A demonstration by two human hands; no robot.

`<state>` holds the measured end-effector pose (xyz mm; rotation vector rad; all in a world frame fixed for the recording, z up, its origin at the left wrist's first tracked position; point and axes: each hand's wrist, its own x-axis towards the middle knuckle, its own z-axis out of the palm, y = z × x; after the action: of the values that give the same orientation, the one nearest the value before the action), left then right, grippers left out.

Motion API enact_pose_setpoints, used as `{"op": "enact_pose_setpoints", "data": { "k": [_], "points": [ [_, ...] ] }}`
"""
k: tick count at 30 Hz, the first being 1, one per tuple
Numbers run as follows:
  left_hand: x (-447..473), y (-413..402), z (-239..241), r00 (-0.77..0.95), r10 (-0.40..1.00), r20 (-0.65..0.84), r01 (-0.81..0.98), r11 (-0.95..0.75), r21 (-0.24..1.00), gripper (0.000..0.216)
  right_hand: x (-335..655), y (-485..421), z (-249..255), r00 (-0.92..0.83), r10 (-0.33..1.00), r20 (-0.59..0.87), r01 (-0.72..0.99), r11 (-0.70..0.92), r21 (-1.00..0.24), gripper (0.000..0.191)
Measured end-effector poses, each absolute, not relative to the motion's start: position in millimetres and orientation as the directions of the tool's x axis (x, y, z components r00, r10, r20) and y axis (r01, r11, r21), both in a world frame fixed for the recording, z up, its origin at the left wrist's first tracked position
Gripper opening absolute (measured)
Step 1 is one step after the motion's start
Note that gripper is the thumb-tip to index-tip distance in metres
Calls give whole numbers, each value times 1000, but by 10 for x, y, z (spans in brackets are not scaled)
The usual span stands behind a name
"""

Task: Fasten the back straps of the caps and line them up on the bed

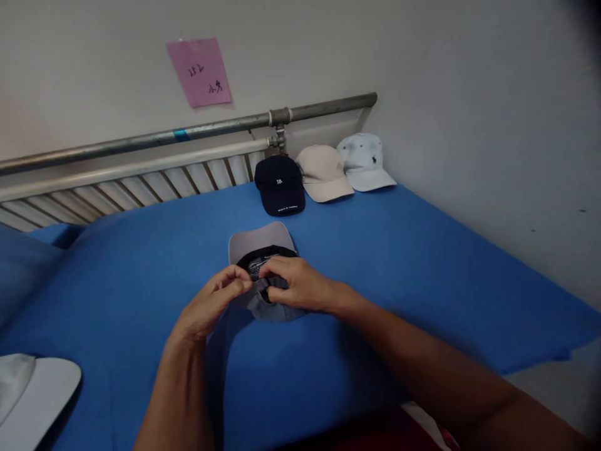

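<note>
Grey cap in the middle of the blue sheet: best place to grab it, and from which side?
Probably the brim, pinched top and bottom from the far side. The grey cap lies crown-down, opening up, with the flat brim jutting away from the person and free. The left hand and right hand pinch the rear strap at the near side.

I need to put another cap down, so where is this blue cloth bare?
Widest bare blue cloth lies right of the right hand, up to the wall. Another stretch lies between the left hand, the slatted rail and the white cap. Crowded: the far corner, with the navy cap, beige cap and pale cap, and the middle, at the grey cap.
</note>
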<state>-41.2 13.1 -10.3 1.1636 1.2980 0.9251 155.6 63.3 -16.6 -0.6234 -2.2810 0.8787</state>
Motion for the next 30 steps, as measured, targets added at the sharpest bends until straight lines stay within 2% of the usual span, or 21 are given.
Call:
{"op": "enact_pose_setpoints", "data": {
  "k": [4,12,22,30],
  "points": [
    [-365,123,-76,174,951,-256,189,223,956,14,1555,625,-198,-727,526,442,137,742,-656,21],
    [-372,126,-78,275,924,-267,225,208,952,10,1559,614,-196,-742,478,470,97,770,-631,24],
    [-339,127,-69,221,939,-264,187,225,956,10,1576,628,-168,-782,500,371,149,729,-668,24],
    [-415,127,-68,106,969,-222,159,204,966,15,1576,677,-260,-682,546,486,145,752,-643,20]
  ]
}}
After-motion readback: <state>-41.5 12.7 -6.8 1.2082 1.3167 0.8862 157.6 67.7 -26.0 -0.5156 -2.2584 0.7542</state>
